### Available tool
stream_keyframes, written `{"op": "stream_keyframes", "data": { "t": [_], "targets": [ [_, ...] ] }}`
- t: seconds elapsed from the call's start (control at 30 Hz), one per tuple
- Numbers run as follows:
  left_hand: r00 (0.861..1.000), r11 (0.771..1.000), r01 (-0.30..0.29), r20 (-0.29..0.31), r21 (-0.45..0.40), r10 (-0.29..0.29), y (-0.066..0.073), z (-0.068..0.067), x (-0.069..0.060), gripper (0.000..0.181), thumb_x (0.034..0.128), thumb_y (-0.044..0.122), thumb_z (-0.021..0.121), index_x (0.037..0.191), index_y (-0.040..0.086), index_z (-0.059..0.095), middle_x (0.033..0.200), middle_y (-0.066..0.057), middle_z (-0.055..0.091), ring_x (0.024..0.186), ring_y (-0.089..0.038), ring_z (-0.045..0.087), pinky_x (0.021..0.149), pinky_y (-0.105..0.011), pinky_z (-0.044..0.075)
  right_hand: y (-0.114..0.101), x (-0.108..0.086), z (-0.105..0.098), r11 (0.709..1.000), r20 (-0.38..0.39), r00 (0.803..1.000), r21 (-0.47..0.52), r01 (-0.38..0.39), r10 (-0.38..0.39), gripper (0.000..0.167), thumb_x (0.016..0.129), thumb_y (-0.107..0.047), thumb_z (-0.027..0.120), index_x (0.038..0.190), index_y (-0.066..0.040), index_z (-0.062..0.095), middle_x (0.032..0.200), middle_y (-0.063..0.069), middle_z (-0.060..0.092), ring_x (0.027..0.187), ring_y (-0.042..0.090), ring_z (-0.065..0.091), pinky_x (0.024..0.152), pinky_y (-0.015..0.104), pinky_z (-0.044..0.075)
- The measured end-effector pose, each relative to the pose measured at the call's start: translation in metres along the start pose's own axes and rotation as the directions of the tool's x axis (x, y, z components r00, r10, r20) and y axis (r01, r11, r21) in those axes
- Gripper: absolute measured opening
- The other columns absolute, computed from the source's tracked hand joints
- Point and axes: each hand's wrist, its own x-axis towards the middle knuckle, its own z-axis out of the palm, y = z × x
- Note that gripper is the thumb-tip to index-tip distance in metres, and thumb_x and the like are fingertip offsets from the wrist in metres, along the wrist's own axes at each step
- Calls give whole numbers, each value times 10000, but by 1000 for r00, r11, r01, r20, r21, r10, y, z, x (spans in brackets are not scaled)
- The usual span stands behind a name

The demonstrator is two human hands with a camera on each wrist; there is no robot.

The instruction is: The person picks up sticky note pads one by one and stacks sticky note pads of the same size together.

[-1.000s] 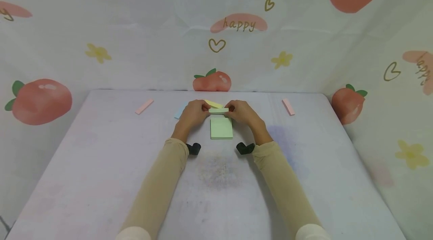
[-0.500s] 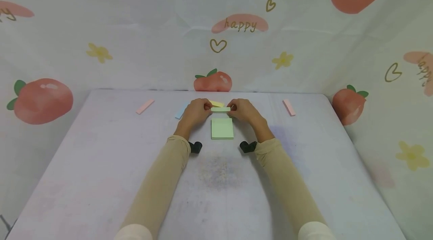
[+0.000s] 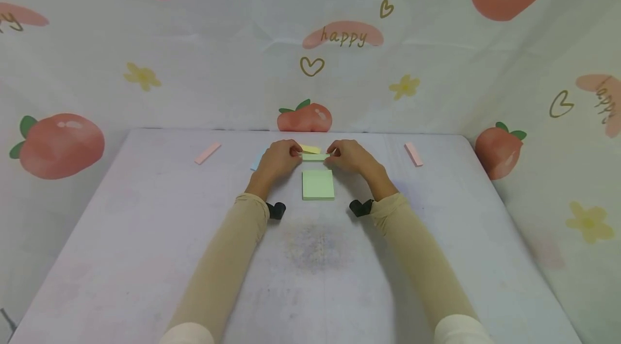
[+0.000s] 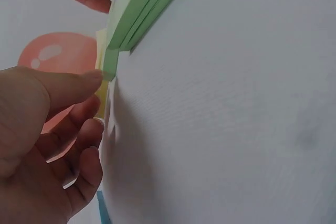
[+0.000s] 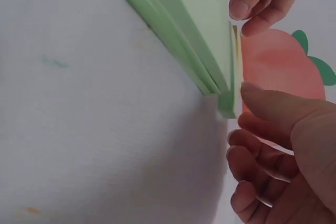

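A pale green paper strip (image 3: 314, 158) lies crosswise just behind a square light green sticky note pad (image 3: 318, 184). My left hand (image 3: 280, 159) is at the strip's left end; in the left wrist view its thumb tip touches or nearly touches that end, with the other fingers loosely bent. At the opposite end is my right hand (image 3: 353, 157), its thumb and index finger parted. The right wrist view shows the thumb (image 5: 262, 100) slightly off the strip. A yellow strip (image 3: 310, 149) lies behind the green one, partly hidden.
A blue strip (image 3: 257, 160) lies beside my left hand, partly covered by it. Pink strips lie farther out, one at left (image 3: 207, 153) and one at right (image 3: 413, 154). The white table (image 3: 320, 290) ends at a fruit-printed cloth backdrop (image 3: 233, 74).
The green strip has shifted slightly away from the pad. Thumbs and index fingers that pinched its ends have parted, and my right forearm has moved a little to the right.
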Motion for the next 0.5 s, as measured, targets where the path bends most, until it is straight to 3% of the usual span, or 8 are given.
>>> {"op": "stream_keyframes", "data": {
  "t": [0.17,0.5],
  "targets": [
    [998,1000,-18,-60,10,19,-4,-5,5,222,964,167,646,1175,125,699,1071,-43,678,999,-227,609,908,-405,502,-6,5,-6,1000,-23,1000,-21,19,-20,353,975,-311,677,1221,-59,698,1100,111,698,969,235,623,872,378,520],
    [993,996,-51,-102,69,58,-9,-7,19,294,948,151,705,1231,73,708,1178,-107,683,1122,-277,599,999,-419,500,-19,26,-5,997,-8,999,-70,45,-46,315,984,-270,679,1192,-34,706,1102,112,714,987,236,617,922,371,527]
  ]
}}
